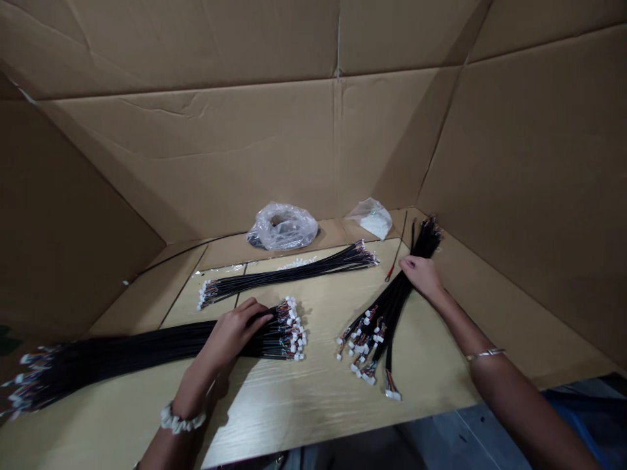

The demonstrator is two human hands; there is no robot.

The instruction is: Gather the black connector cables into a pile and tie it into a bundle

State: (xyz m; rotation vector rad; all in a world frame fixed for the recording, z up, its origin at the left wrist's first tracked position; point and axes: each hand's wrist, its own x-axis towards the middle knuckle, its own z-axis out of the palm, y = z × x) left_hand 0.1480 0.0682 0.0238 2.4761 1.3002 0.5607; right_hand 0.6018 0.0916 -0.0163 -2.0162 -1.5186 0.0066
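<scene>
Cardboard walls box in the counter, a wood-grain board, and from here I see three bundles of black wire harnesses lying on it. My left hand sits on the large bundle at the left, its fingers curled tightly over the cables just short of the white connectors. My right hand is on the angled bundle at the right, its fingers closed around the far end beside a thin red-tipped rod. A slimmer bundle lies farther off between them; against the far wall sit a clear plastic bag and a small white-filled bag.
</scene>
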